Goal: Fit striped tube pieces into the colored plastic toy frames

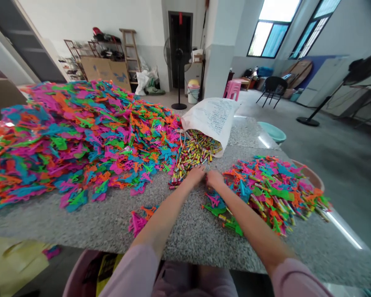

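My left hand (198, 173) is at the near edge of a heap of small yellow-and-red wrapped tubes (196, 150) that spill from a white sack (212, 117). Its fingers are bent together, and what they pinch is too small to make out. Just to its right, my right hand (214, 180) is closed, with its fingertips turned toward the left hand; anything in them is hidden. Right of that hand lies a pile of colourful plastic pieces with tubes among them (272, 189). A much larger heap of flat pink, blue, green and orange plastic pieces (89, 136) covers the left side.
Everything lies on a speckled stone table (111, 227). A few loose plastic pieces (139, 220) are beside my left forearm. Basins (309, 175) stand beyond the table's right edge. A pink tub (77, 274) is below the front edge. A standing fan (179, 78) is behind.
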A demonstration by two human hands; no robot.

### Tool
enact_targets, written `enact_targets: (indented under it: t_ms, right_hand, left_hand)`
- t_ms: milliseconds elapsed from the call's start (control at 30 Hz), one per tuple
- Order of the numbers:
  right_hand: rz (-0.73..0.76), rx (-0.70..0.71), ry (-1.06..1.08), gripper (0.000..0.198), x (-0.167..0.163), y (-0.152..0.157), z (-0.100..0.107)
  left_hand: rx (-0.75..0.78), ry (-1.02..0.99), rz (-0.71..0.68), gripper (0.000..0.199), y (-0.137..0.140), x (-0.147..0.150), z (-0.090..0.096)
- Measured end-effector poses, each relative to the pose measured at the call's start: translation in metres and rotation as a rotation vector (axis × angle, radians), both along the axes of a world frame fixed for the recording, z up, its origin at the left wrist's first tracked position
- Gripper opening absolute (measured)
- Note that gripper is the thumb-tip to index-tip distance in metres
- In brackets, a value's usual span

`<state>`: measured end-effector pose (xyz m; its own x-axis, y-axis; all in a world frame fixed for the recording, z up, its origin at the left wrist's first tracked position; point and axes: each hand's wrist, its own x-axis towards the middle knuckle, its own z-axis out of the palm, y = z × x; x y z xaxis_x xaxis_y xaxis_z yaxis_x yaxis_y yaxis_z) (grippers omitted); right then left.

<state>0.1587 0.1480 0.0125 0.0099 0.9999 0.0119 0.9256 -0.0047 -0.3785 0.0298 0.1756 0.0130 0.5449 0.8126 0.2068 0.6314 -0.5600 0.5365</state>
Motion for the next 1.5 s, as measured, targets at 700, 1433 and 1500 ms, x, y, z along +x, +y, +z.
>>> enact_targets:
  t_ms: [700, 1433, 1500]
  right_hand:
    - [0.084, 0.282, 0.733, 0.024, -0.076, -0.166, -0.049]
    - [-0.001, -0.071, 1.207, 0.031, -0.08, -0.234, 0.032]
    - [0.046, 0.013, 1.082, 0.029, -0.073, -0.246, 0.045]
  left_hand:
    - [-0.012, 0.106, 0.933, 0.046, -0.191, -0.168, 0.002]
    - [-0.608, -1.242, 0.523, 0.059, -0.257, -0.105, 0.049]
    - [-0.583, -1.265, 0.557, 0.059, -0.266, -0.102, 0.059]
